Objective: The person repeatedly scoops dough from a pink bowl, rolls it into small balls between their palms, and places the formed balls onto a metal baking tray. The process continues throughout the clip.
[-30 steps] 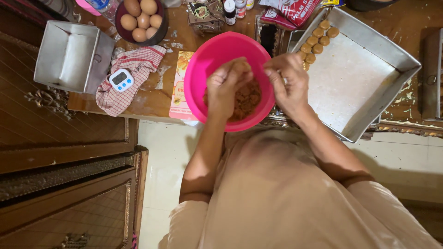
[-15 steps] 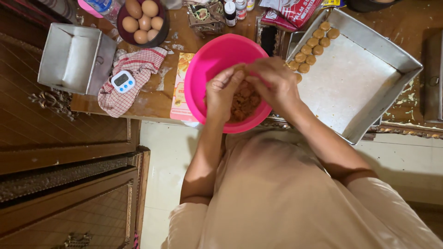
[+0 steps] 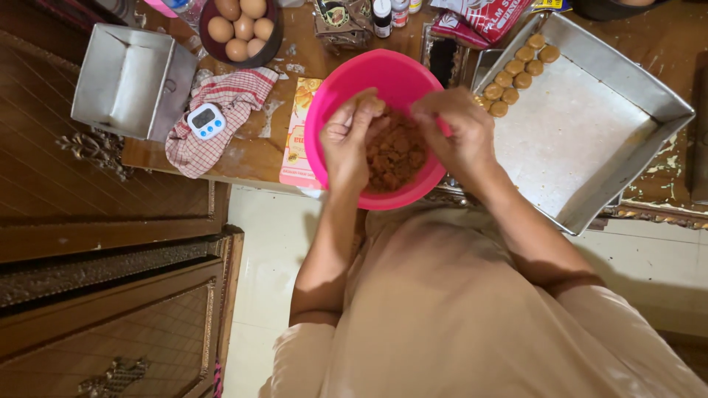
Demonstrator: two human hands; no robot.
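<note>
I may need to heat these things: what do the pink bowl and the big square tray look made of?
The pink bowl looks like plastic: uniform bright colour, smooth with a soft sheen. The square tray looks like thin sheet metal, probably aluminium: dull silver-grey, folded straight walls, a scuffed matte floor.

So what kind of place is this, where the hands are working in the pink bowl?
Probably a home kitchen set up for baking: a pink bowl of brown dough, a metal baking tray with shaped dough pieces, and a bowl of eggs.
</note>
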